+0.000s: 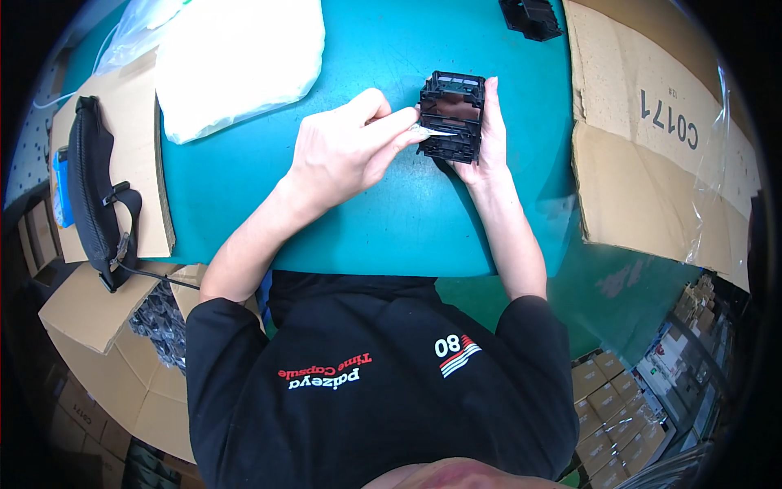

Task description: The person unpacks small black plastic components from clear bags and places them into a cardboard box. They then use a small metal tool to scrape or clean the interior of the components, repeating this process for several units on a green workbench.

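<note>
Above the table, my right hand [491, 138] is closed around a black plastic housing [452, 148], an open frame with crossbars and slots; its fingers partly show behind the openings. My left hand [346, 151] comes in from the left with thumb and fingers pinched on a thin, pale, pointed tool [440, 133]. The tool's tip lies across the lower part of the housing. Its other end is hidden in my fingers, and its exact kind cannot be made out.
A similar black plastic part [531, 18] sits at the far edge of the green table [383, 236]. A white bag [236, 69] and a black pouch [94, 191] on cardboard are at left. Open cardboard boxes [631, 163] stand right and lower left, the latter holding dark wrapped parts [159, 322].
</note>
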Demonstrator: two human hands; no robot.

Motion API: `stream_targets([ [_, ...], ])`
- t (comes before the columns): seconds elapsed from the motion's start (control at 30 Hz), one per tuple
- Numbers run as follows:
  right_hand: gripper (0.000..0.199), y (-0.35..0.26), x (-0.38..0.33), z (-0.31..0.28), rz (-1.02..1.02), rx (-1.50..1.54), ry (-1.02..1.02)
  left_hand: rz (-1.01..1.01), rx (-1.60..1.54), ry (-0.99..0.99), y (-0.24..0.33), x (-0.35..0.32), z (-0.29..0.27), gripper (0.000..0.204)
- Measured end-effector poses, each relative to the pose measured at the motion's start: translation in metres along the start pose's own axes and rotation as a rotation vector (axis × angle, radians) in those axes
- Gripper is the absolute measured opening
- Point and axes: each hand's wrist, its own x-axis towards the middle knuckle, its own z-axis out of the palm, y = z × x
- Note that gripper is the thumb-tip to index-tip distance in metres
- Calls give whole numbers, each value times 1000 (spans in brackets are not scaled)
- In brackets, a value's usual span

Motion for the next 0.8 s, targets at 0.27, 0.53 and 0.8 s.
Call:
stream_targets([
  [0.27,76,8,5,-17,57,211,-166,50,27,17,0,0,0,23],
  [0.53,75,9,2,-15,48,166,-173,67,64,45,3,-1,0,22],
  [0.8,88,-5,0,-6,-222,-11,-235,149,12,64,-7,3,-2,25],
])
